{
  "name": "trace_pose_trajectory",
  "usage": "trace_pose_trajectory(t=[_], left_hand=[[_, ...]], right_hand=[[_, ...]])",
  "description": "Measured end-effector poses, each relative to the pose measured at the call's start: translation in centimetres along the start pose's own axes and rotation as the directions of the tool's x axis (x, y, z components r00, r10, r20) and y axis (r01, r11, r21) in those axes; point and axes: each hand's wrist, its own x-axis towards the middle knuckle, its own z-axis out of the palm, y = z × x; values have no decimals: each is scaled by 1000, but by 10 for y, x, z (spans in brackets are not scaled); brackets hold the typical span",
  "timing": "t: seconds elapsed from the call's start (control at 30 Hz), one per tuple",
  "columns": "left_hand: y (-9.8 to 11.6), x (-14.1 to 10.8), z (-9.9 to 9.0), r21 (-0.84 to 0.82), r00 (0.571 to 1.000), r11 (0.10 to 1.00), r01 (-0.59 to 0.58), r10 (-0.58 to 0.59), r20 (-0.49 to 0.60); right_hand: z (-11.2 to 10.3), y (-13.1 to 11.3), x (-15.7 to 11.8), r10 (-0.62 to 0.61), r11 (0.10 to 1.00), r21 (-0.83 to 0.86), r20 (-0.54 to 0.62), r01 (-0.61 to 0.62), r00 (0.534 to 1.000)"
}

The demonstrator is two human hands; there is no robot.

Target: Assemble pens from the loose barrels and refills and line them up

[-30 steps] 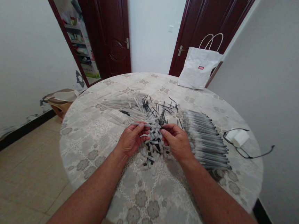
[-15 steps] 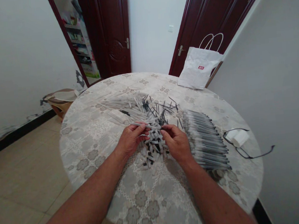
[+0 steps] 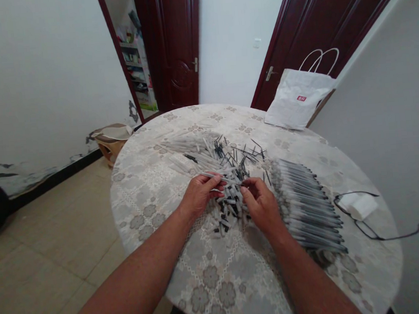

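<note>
My left hand is closed, with a whitish translucent pen barrel pinched between thumb and fingers. At the barrel's right end, my right hand pinches a small dark pen part, mostly hidden by the fingertips. Beneath both hands lies a heap of pen caps, pale and black. Loose black refills are scattered just beyond the hands. Further left, many pale pen barrels lie in a loose pile. A neat row of assembled pens lies to the right of my right hand.
A round table wears a flower-patterned cloth. Eyeglasses and a folded white tissue rest near its right edge. A white paper bag stands at the back right. Beyond the table's left side is a wooden stool.
The whole view has shifted, so the table and hands appear further right and slightly lower. Both hands keep nearly the same grip on the pen parts.
</note>
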Motion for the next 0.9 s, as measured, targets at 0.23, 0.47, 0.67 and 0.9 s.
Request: trace_pose_trajectory(t=[0.23,0.47,0.67,0.9], left_hand=[[0,-2,1,15,999,1000,14,-15,44],[2,-3,1,-4,1000,1000,13,-13,20],[2,-2,0,19,1000,1000,4,-5,21],[1,-3,1,51,999,999,3,-6,51]], right_hand=[[-1,-3,-3,20,996,-92,104,-10,994],[3,4,-2,93,994,59,63,-97,994],[1,-3,-3,44,999,19,46,-45,998],[5,0,-2,112,988,94,95,-121,989]])
